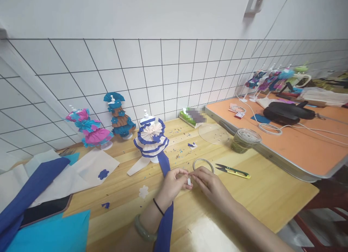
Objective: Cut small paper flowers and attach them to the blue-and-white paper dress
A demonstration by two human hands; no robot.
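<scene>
My left hand (174, 183) and my right hand (209, 181) meet over the wooden table (272, 190), fingers pinched together on a small white piece (189, 181), perhaps tape. A long blue paper strip (165, 194) runs under my left wrist up to a blue-and-white paper dress figure (150, 137). A clear tape ring (203, 162) lies just beyond my right hand. Yellow thread snips (233, 170) rest to the right of it.
Two more paper dress figures, pink (91, 130) and teal-brown (119, 116), stand by the tiled wall. Blue, white and teal paper sheets (49, 183) and a phone (45, 210) lie at left. A plastic cup (244, 139) and an orange table (299, 143) with cables are at right.
</scene>
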